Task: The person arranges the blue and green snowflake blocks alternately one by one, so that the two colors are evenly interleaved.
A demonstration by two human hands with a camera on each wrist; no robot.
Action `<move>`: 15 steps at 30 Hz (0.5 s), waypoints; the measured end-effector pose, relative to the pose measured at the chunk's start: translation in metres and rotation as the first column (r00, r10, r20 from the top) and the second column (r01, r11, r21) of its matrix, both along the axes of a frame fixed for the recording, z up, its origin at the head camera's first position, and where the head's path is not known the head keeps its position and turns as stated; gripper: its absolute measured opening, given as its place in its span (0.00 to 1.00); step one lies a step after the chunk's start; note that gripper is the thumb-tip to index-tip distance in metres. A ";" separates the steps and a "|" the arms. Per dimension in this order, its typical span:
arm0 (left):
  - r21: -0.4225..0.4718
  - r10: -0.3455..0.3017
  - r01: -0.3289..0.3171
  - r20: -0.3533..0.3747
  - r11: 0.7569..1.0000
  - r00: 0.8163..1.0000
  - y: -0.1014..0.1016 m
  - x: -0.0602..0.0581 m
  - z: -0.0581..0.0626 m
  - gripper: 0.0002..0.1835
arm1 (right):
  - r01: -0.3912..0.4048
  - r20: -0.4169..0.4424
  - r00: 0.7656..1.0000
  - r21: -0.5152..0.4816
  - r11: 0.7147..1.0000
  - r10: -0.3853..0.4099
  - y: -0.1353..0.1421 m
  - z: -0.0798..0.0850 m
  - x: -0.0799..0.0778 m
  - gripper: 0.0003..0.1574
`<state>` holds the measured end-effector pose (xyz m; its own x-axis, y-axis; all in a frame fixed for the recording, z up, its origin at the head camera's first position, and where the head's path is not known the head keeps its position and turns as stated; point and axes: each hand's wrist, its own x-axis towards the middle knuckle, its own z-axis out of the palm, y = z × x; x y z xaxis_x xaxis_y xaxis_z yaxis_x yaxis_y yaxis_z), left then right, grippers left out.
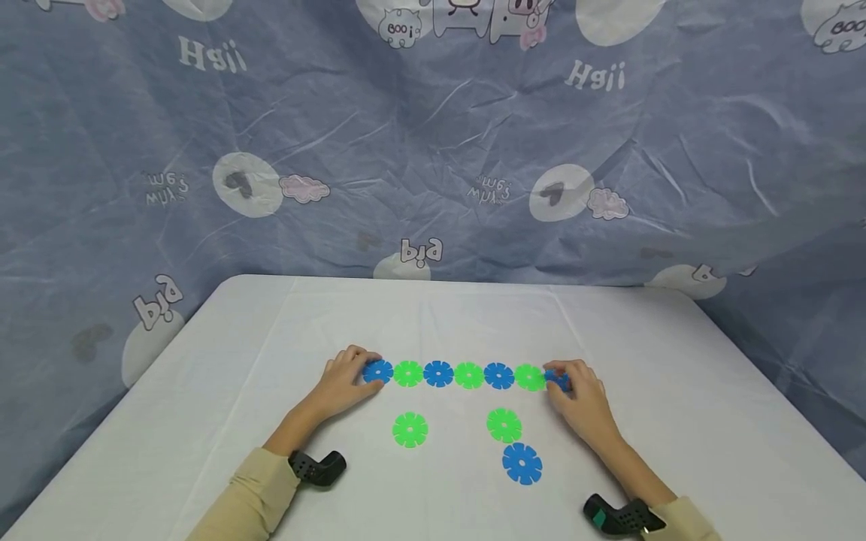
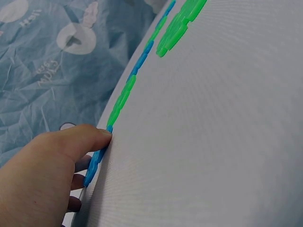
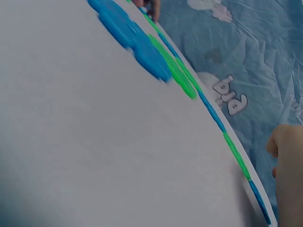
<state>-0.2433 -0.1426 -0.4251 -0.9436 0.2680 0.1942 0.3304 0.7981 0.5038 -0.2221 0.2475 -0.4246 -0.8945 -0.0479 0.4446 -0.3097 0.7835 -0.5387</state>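
Here, a row of seven notched discs (image 1: 469,375) lies across the white tabletop (image 1: 338,312), its colours alternating, with blue at both ends. My hands are well apart, one at each end of the row. At its left end, my left hand (image 1: 343,382) grips the outermost blue disc (image 1: 377,372) by opposite edges, the thumb on the edge nearer me and the fingers on the far one; the left wrist view shows this hold from close by. At the row's right end, my right hand (image 1: 587,394) holds the last blue disc (image 1: 557,379) between thumb and fingers, which partly cover it. Neighbouring discs in the row lie edge to edge or nearly so; I cannot tell whether their notches interlock. Three loose discs lie on my side of the row: a green disc (image 1: 410,430) below its left part, a second green disc (image 1: 504,425) below its right part and, nearer me than the latter and just beside it, a loose blue disc (image 1: 522,462). Also nearer me than the row, a black wrist device (image 1: 319,469) sits at the cuff of my tan left sleeve (image 1: 253,496), and another black device (image 1: 621,517) at the right cuff. Beyond the row hangs a blue-grey printed cloth (image 1: 406,143).
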 end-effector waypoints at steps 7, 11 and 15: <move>0.004 -0.001 0.001 -0.001 1.000 1.000 0.001 0.000 0.000 0.26 | -0.163 -0.038 0.985 0.134 0.978 0.169 -0.017 -0.001 0.021 0.13; 0.002 -0.004 0.004 -0.012 1.000 1.000 0.001 0.000 0.000 0.26 | -0.228 0.089 0.972 0.156 0.961 0.216 -0.020 0.002 0.026 0.15; 0.004 -0.005 0.005 -0.016 1.000 1.000 0.001 0.000 -0.001 0.26 | -0.237 0.155 0.965 0.184 0.954 0.210 -0.023 0.003 0.030 0.20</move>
